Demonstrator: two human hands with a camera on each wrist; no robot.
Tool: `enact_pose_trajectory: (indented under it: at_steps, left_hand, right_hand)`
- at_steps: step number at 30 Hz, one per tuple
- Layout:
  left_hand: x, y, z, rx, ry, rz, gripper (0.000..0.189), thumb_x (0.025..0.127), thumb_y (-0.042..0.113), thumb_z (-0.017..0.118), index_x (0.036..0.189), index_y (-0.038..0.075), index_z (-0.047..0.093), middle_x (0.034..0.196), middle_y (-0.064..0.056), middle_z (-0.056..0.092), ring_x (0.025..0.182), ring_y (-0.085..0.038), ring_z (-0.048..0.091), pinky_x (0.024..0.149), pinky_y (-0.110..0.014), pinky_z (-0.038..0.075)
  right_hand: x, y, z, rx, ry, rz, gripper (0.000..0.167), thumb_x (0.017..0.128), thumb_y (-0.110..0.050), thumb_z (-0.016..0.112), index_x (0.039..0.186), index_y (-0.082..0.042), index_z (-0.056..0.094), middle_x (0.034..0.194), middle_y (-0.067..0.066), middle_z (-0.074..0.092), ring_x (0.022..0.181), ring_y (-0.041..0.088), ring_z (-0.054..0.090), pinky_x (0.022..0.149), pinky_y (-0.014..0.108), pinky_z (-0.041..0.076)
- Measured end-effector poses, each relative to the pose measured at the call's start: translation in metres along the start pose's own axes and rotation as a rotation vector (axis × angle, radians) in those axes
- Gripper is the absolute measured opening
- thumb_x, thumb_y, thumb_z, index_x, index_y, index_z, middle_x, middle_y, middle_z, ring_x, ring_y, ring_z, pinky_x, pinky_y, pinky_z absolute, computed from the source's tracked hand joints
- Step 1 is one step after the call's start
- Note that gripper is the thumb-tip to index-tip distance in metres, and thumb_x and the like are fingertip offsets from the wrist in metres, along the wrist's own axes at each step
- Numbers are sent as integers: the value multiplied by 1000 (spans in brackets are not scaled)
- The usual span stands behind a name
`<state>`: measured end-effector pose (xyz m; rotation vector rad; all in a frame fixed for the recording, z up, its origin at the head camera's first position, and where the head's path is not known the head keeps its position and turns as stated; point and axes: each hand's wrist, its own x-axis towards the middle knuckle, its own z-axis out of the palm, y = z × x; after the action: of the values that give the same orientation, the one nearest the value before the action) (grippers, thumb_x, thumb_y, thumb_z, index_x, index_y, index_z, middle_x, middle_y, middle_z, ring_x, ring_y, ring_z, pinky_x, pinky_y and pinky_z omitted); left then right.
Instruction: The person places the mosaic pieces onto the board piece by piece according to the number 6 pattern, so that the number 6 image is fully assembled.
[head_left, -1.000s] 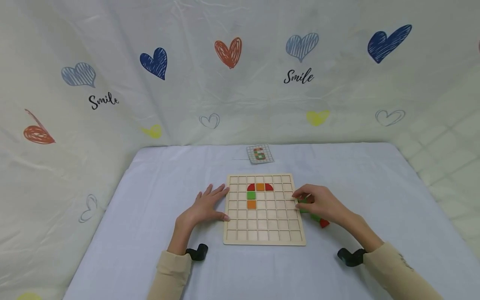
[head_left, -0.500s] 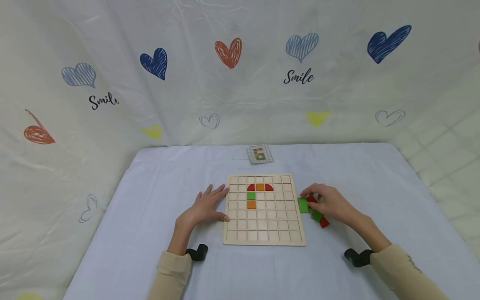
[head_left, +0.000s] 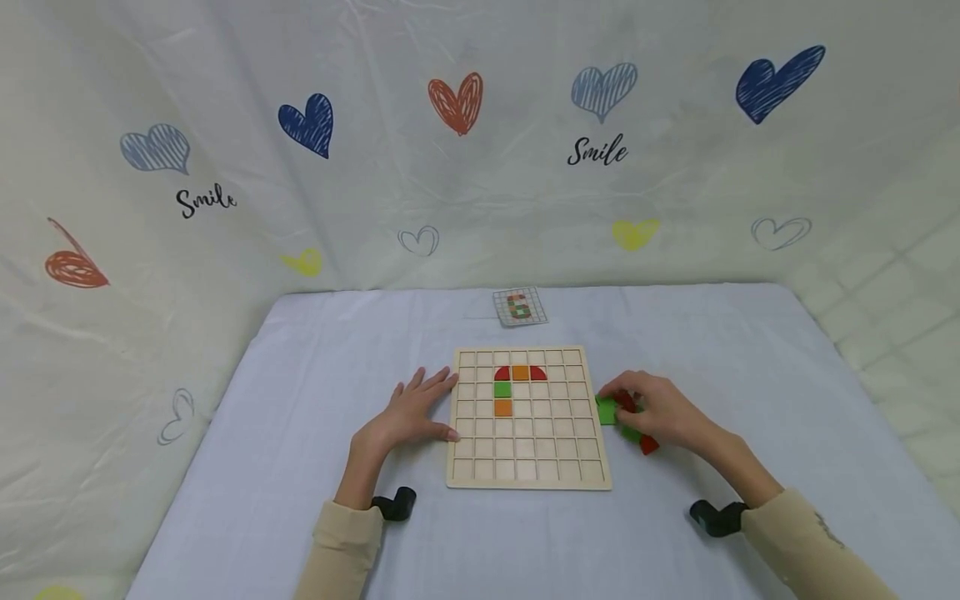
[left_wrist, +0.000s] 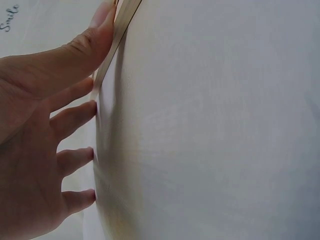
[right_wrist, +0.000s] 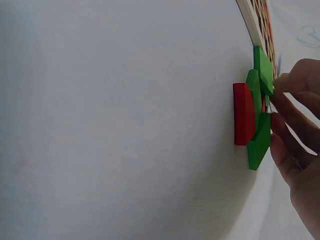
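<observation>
A square wooden grid board (head_left: 525, 472) lies on the table. In its cells sit two red rounded tiles, a green tile (head_left: 502, 389) and two orange tiles; one orange tile (head_left: 503, 407) is the lowest. My left hand (head_left: 405, 419) spreads its fingers, with thumb and a fingertip touching the board's left edge. Over the loose tiles right of the board is my right hand (head_left: 660, 408), thumb and fingers bent, fingertips right at them. A green tile (head_left: 607, 412) lies against the board's edge, a red tile (right_wrist: 244, 115) nearer me. I cannot tell whether the fingers pinch a tile.
Behind the board lies a small pattern card (head_left: 520, 307) showing a coloured figure on a grid. A white cloth (head_left: 315, 350) covers the table. A pale backdrop (head_left: 517, 192) printed with hearts and "Smile" rises behind it.
My right hand has drawn back from the board's right edge to the loose tiles, then dipped slightly over them, uncovering the green tile. The left hand and the tiles on the board stay put.
</observation>
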<state>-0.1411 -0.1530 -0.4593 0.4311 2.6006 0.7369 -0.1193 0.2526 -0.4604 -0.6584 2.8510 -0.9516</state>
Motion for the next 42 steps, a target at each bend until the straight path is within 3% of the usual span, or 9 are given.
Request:
enact_pose_trajectory:
  at_steps: [7, 15, 28, 42]
  left_hand:
    - [-1, 1, -1, 5, -3, 0, 96, 82, 36, 87, 162, 18, 36, 171, -3, 24, 160, -39, 4, 125, -68, 1]
    - [-1, 2, -1, 13, -3, 0, 97, 81, 36, 87, 162, 18, 36, 171, -4, 25, 160, -39, 4, 125, -67, 2]
    - [0, 1, 0, 9, -2, -3, 97, 81, 35, 87, 161, 18, 37, 171, -4, 26, 160, -39, 4, 125, -68, 2]
    - [1, 0, 2, 21, 3, 1, 97, 81, 34, 87, 161, 16, 36, 171, -6, 25, 160, -41, 5, 124, -69, 2]
  right_hand:
    - [-2, -1, 4, -31, -17, -5, 30, 83, -4, 83, 111, -8, 76, 110, 2, 72, 91, 16, 60, 79, 32, 55]
    - [-1, -1, 7, -43, -15, -45, 28, 82, -2, 82, 109, -7, 76, 104, 0, 70, 89, 16, 58, 77, 29, 54]
    - [-1, -3, 8, 10, -46, -22, 29, 82, 0, 82, 110, -7, 73, 99, -1, 68, 75, 3, 54, 66, 22, 51]
    - [-3, -3, 4, 98, -64, 57, 21, 87, -4, 79, 105, -14, 75, 103, -4, 73, 85, 7, 65, 74, 23, 58]
